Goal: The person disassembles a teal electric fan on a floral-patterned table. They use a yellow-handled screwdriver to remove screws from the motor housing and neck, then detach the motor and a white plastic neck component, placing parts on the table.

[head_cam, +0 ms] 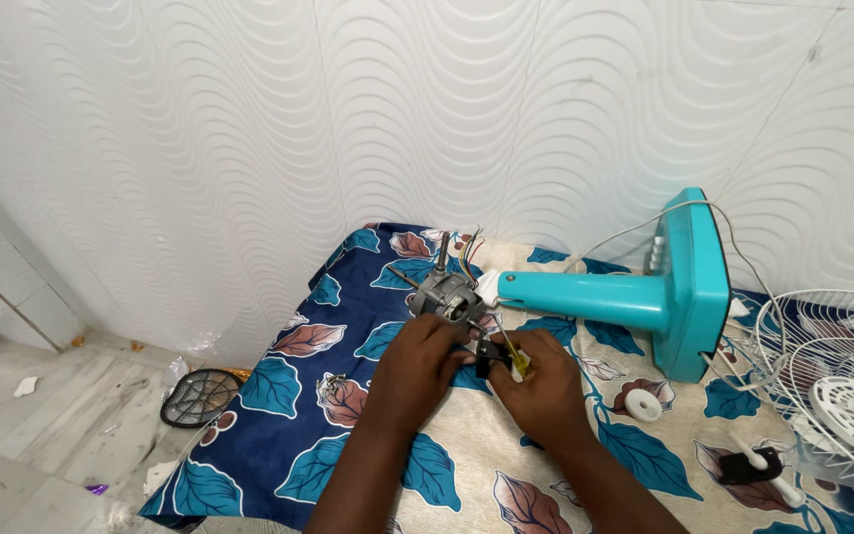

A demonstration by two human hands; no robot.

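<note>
Left fingers: my left hand (425, 358) is curled closed around the lower edge of the small grey metal fan motor with bare copper windings (446, 296), gripping it firm.
Right fingers: my right hand (536, 381) is pinched shut on a slim screwdriver with a yellow and black handle (514, 358), just right of the motor.
Doing it well: I judge the motor should be braced hard and the tip kept square in the screw, turned without slipping toward the wires.
Motor: at the far end of the blue leaf-patterned cloth (279, 386), at the free end of the turquoise plastic fan stand (635, 297).
Axis: its steel shaft (442, 250) points up and away from me; the long axis follows the shaft.
Right of the motor: white wire fan guard (822, 346), well apart.
</note>
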